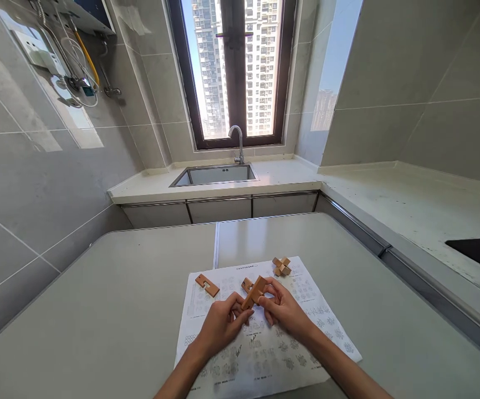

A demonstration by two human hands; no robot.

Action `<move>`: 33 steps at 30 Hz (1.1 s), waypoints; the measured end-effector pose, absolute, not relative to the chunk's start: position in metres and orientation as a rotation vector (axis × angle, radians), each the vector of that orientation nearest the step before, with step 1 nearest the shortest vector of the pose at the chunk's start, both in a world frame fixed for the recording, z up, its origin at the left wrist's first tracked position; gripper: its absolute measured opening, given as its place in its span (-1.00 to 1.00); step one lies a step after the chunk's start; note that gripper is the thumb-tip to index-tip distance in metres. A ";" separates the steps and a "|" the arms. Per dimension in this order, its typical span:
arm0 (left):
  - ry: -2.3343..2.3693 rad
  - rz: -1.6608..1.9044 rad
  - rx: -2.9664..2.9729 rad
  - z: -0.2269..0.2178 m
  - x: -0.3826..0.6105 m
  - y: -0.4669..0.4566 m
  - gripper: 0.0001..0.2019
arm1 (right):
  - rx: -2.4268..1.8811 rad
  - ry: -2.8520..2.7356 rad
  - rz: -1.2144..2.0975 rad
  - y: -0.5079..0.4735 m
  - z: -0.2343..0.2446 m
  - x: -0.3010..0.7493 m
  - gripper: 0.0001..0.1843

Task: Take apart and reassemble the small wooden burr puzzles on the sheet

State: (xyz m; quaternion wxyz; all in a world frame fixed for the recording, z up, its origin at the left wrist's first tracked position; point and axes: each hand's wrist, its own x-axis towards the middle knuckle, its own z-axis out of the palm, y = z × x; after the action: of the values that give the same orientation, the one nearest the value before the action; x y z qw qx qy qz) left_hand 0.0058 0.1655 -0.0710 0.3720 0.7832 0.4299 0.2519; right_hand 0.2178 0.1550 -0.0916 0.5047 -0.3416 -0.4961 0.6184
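The left grip (223, 322) and the right grip (284, 308) are both closed on one wooden block (255, 292), a light brown, straight-edged bar that slants from near left to far right. Just behind its left side shows a second wooden piece (246, 284) with a dark opening (whether it is joined to the bar or loose, I cannot tell). Counted outward, there are also one flat notched plank (207, 285), one cross-shaped cluster (281, 267) of interlocking bars and one paper sheet (269, 354) printed with many small diagrams. The wooden block sits between the two grips, left fingertips at its near end, right fingers at its right side, above the sheet. The plank lies to the far left, well apart from it; the cluster lies to the far right. Beneath spreads one pale table (98, 310), and beyond it are one sink (219, 175) and one faucet (240, 147).
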 end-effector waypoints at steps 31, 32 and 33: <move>1.090 0.773 2.249 -0.071 0.002 0.167 -0.80 | -0.677 -1.014 1.818 0.153 -0.085 0.224 -0.54; 1.095 0.744 2.187 -0.072 0.003 0.166 -0.80 | -0.666 -0.988 1.832 0.153 -0.084 0.224 -0.55; 1.098 0.722 2.123 -0.072 0.003 0.166 -0.78 | -0.651 -0.962 1.850 0.153 -0.083 0.224 -0.56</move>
State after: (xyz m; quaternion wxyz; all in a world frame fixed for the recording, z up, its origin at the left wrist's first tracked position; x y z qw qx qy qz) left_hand 0.0034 0.1662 -0.0719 0.3167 0.8065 0.4172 0.2744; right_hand 0.2239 0.1526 -0.0833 0.4603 -0.2646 -0.3910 0.7518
